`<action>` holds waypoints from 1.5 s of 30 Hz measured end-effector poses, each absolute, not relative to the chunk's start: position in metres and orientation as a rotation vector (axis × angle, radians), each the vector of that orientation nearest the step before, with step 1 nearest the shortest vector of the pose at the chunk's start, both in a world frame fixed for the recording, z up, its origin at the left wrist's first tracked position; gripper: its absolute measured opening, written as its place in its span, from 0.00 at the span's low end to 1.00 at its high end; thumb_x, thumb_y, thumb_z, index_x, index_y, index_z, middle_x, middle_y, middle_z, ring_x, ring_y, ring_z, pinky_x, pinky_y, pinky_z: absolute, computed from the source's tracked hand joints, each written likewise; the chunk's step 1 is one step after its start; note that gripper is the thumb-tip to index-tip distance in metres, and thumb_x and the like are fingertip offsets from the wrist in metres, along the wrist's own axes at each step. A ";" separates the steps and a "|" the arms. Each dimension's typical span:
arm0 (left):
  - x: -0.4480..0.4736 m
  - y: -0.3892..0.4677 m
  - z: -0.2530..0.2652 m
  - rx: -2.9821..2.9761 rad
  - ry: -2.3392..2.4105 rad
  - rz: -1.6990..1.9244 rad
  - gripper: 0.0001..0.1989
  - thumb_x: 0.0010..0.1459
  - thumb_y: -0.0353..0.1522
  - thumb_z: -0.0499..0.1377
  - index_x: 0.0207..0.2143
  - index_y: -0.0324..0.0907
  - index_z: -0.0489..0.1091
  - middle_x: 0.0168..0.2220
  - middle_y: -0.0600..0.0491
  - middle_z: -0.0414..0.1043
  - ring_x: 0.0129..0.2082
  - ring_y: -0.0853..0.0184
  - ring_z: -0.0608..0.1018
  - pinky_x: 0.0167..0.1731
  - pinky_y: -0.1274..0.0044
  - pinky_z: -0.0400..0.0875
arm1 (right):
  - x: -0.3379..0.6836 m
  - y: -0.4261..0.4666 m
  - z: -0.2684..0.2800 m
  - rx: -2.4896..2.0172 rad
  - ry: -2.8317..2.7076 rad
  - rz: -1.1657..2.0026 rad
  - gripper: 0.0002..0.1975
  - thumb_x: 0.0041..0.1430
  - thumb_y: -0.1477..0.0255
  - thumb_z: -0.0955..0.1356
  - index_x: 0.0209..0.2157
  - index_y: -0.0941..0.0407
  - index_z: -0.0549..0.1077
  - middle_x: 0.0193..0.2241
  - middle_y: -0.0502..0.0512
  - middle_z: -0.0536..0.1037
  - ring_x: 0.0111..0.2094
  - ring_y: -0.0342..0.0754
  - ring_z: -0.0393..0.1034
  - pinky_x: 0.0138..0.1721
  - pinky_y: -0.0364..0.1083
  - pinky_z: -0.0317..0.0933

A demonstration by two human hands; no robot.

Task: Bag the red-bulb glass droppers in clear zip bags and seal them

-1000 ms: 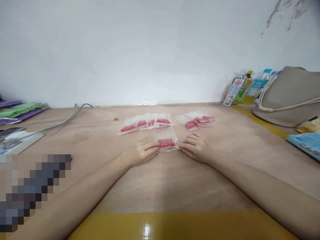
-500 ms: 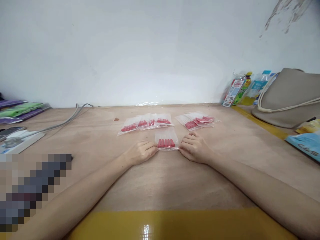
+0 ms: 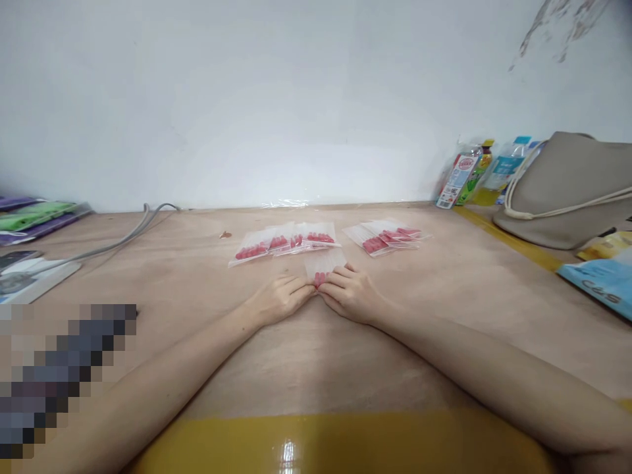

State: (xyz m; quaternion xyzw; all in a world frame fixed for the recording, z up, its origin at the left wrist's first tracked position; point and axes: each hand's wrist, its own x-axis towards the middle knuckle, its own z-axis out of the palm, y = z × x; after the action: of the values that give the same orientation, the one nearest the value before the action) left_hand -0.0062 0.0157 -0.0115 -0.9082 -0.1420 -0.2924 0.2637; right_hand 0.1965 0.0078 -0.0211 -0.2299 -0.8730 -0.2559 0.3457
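Observation:
A small clear zip bag [image 3: 320, 263] with red pieces in it lies flat on the wooden table, its near edge toward me. My left hand [image 3: 286, 299] is closed, pinching the left end of that near edge. Across the bag's right part lies my right hand [image 3: 351, 295], its fingers closed on the same edge close to the left fingertips and covering some of the red pieces. Just beyond are more zip bags of red pieces: an overlapping row [image 3: 284, 242] to the left and a smaller overlapping group [image 3: 388, 238] to the right.
A grey cable [image 3: 118, 240] runs along the left side to a white box [image 3: 47, 276]. Bottles and a carton [image 3: 458, 181] stand by the wall at right, beside a grey drawstring bag [image 3: 573, 191]. A blue packet [image 3: 600, 286] lies nearer. Yellow tape [image 3: 345, 441] covers the front edge.
My right hand has slid left along the bag's near edge, from its right corner to beside my left fingers. My left hand keeps its pinch at the left end.

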 end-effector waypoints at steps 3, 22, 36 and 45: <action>-0.005 0.015 -0.010 -2.457 -0.386 -0.796 0.05 0.61 0.27 0.53 0.35 0.38 0.68 0.34 0.52 0.76 0.29 0.69 0.77 0.31 0.79 0.70 | 0.197 0.008 -0.020 -0.575 -2.274 -0.725 0.12 0.60 0.75 0.62 0.23 0.58 0.70 0.23 0.51 0.72 0.28 0.43 0.59 0.31 0.46 0.46; -0.002 0.017 -0.011 -2.446 -0.314 -0.935 0.04 0.59 0.26 0.54 0.36 0.40 0.67 0.34 0.52 0.76 0.30 0.70 0.78 0.32 0.80 0.72 | 0.198 0.011 -0.019 -0.550 -2.256 -0.787 0.12 0.59 0.76 0.61 0.23 0.58 0.69 0.22 0.50 0.72 0.27 0.42 0.59 0.31 0.46 0.45; -0.020 0.027 -0.021 -2.555 -0.488 -0.987 0.04 0.57 0.28 0.54 0.34 0.41 0.68 0.33 0.53 0.75 0.31 0.70 0.77 0.30 0.80 0.71 | 0.243 0.014 -0.021 -0.767 -2.276 -0.571 0.07 0.58 0.74 0.64 0.26 0.57 0.71 0.25 0.51 0.75 0.28 0.43 0.63 0.32 0.45 0.48; 0.002 0.024 -0.016 -2.695 -0.515 -1.010 0.07 0.57 0.28 0.54 0.38 0.40 0.69 0.38 0.49 0.74 0.39 0.67 0.76 0.39 0.75 0.73 | 0.222 0.008 -0.018 -0.708 -2.303 -0.572 0.08 0.57 0.75 0.62 0.25 0.58 0.70 0.23 0.52 0.72 0.28 0.43 0.63 0.31 0.46 0.46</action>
State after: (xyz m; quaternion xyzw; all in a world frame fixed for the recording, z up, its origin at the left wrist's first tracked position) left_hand 0.0019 0.0240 -0.0157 -0.9163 -0.1750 -0.3435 0.1088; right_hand 0.2218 0.0081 -0.0184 -0.2704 -0.8790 -0.2182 0.3267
